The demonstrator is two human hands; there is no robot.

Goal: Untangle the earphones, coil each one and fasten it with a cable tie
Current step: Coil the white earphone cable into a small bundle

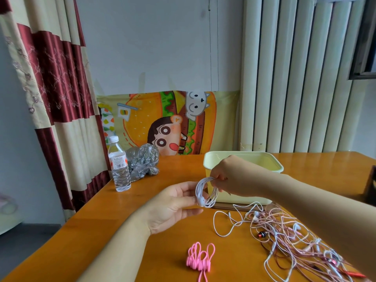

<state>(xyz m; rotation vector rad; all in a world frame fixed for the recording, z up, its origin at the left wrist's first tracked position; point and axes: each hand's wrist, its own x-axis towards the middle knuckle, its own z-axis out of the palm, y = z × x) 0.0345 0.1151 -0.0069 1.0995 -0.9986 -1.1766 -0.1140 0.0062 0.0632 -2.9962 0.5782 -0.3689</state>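
Observation:
A coiled white earphone (pixel 205 192) hangs in the air above the table's middle. My right hand (pixel 223 178) pinches the top of the coil. My left hand (pixel 173 204) holds the coil's lower part, where the earbuds sit, between thumb and fingers. A tangle of white, pink and dark red earphones (pixel 295 241) lies on the table at the right, partly under my right forearm. A bunch of pink cable ties (pixel 200 259) lies near the front edge.
A pale yellow plastic bin (pixel 244 159) stands behind my hands. At the back left stand a water bottle (pixel 120 165) and a crumpled clear plastic bag (pixel 143 161). The wooden table (pixel 162 261) ends at a curtain on the left.

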